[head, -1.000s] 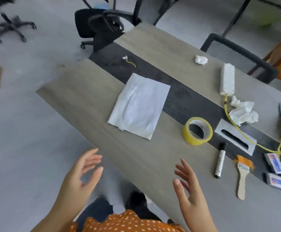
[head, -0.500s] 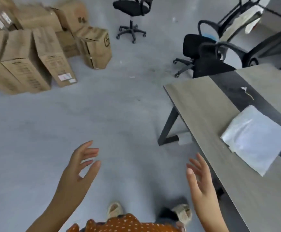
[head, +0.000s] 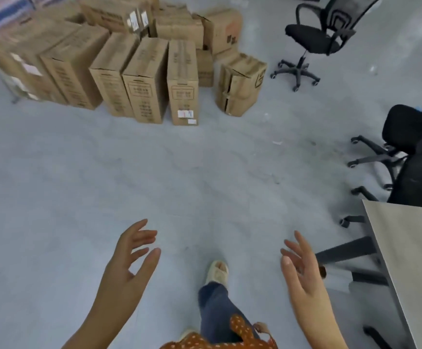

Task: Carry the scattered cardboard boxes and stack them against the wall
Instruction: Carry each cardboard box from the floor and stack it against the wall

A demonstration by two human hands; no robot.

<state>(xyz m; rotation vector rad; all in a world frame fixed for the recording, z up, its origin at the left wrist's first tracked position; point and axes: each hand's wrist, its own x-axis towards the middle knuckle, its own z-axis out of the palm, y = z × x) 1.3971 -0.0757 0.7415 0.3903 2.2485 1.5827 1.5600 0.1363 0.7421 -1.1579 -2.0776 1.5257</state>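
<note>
Bare grey floor point(head: 179, 177) lies between the person and the cardboard boxes point(head: 144, 79), which stand clustered at the far side, one dented box point(head: 240, 84) just beside the row. Two black office chairs point(head: 315, 39) stand to the right, near a surface point(head: 411, 248) corner. The left hand point(head: 127, 263) and right hand point(head: 303, 270) are spread, holding nothing. Box print is unreadable.

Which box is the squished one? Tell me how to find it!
Look at the big cluster of cardboard boxes at the far side of the grey floor. Go to its right-hand edge, nearest the black office chair. The squished box stands a little apart there, tilted, with dented sides and a split seam, unlike the tall neat ones.
</note>
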